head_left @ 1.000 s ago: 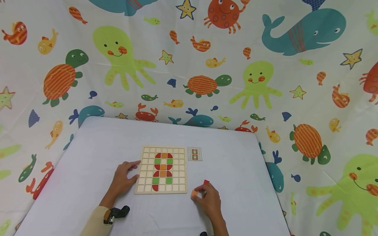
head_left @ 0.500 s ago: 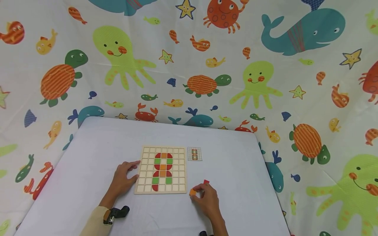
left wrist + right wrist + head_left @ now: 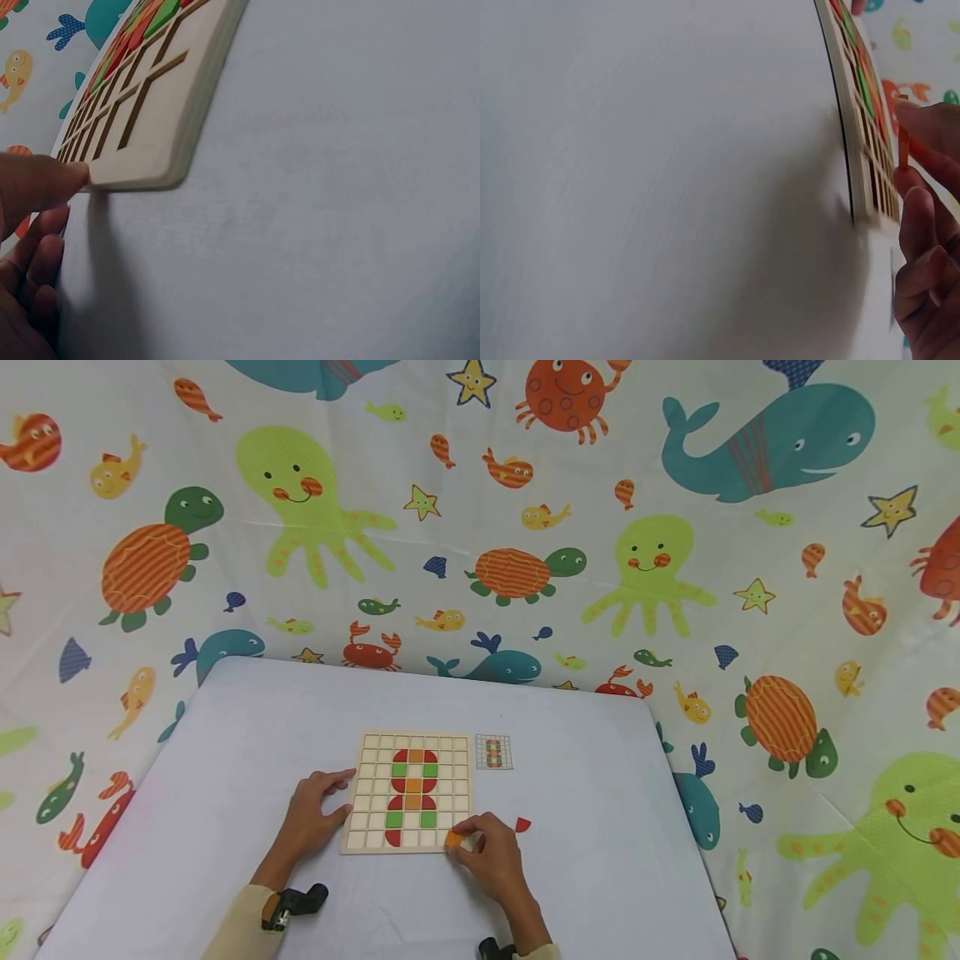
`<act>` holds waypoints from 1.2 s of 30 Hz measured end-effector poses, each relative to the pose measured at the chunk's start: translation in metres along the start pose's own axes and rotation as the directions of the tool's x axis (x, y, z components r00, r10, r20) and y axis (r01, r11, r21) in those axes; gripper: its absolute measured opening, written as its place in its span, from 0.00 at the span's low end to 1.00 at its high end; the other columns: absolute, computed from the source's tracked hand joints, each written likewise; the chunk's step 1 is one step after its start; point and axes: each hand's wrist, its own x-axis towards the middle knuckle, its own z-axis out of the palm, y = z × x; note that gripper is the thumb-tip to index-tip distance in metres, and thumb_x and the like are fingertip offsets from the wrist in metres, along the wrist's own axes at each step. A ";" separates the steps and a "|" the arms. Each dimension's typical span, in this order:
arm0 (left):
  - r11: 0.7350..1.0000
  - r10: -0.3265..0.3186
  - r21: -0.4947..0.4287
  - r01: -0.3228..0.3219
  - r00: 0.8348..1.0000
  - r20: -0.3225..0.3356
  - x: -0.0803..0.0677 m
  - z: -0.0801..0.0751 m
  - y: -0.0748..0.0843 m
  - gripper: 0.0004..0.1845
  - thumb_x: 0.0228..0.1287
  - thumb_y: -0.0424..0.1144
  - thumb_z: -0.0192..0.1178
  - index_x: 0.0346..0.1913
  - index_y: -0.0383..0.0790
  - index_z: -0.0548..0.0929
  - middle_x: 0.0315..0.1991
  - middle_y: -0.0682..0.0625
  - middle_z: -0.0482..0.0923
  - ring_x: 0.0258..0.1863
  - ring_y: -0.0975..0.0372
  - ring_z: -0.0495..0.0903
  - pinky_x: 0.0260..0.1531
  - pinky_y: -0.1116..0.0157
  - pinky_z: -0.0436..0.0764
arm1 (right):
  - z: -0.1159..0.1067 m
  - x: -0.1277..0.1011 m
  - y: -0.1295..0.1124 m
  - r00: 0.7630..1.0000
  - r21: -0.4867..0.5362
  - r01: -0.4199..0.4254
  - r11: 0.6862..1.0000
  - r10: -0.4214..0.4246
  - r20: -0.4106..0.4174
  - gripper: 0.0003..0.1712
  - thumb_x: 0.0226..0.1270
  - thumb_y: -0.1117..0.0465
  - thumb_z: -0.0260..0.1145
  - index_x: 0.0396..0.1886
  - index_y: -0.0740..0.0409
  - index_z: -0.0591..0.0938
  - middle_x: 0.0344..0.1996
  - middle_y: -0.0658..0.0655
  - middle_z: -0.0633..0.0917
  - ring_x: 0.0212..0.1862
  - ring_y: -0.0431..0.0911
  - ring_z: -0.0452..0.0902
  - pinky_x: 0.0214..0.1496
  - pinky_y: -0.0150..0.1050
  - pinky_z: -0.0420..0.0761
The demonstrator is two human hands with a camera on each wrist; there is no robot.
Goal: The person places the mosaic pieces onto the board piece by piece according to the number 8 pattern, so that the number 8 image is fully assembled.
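Note:
A wooden grid board (image 3: 375,758) lies on the table, filled down its middle with red, green and orange tiles. My left hand (image 3: 311,814) rests against the board's left edge (image 3: 142,176), fingers relaxed. My right hand (image 3: 487,856) pinches a small orange tile (image 3: 453,839) over the board's near right corner; the right wrist view shows the orange tile (image 3: 903,142) edge-on between fingertips beside the board (image 3: 851,142). A red quarter-round tile (image 3: 522,825) lies loose on the table to the right of that hand.
A small pattern card (image 3: 494,752) lies just right of the board's far corner. The white table (image 3: 247,727) ends at a rounded right edge near a sea-animal print cloth (image 3: 750,610) hanging all around.
My right hand has carried the orange tile leftward from beside the red tile to the board's near right corner. The red tile stays on the table. My left hand has not moved.

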 end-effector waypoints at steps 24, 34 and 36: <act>1.000 0.011 0.019 -0.011 1.000 -0.013 0.000 0.001 -0.003 0.32 0.64 0.31 0.72 0.72 0.42 0.79 0.53 0.43 0.82 0.55 0.51 0.74 0.56 0.51 0.72 | 0.045 0.015 -0.039 0.993 -0.269 0.118 0.956 -0.114 0.032 0.14 0.52 0.55 0.87 0.40 0.43 0.95 0.35 0.41 0.86 0.37 0.33 0.74 0.39 0.31 0.73; 1.000 -0.003 -0.003 0.003 1.000 -0.004 -0.001 -0.002 0.001 0.32 0.64 0.31 0.72 0.72 0.43 0.79 0.54 0.42 0.82 0.56 0.50 0.74 0.58 0.48 0.72 | 0.046 0.020 -0.048 0.997 -0.260 0.072 0.963 -0.061 0.048 0.12 0.50 0.54 0.87 0.36 0.43 0.96 0.33 0.40 0.85 0.39 0.34 0.76 0.43 0.34 0.77; 1.000 -0.007 -0.008 0.007 1.000 0.001 -0.001 -0.001 0.001 0.32 0.65 0.31 0.72 0.72 0.43 0.79 0.55 0.42 0.82 0.57 0.49 0.74 0.58 0.48 0.72 | 0.047 0.021 -0.049 0.997 -0.256 0.064 0.965 -0.054 0.047 0.12 0.50 0.54 0.87 0.36 0.43 0.96 0.33 0.39 0.85 0.39 0.33 0.76 0.43 0.34 0.78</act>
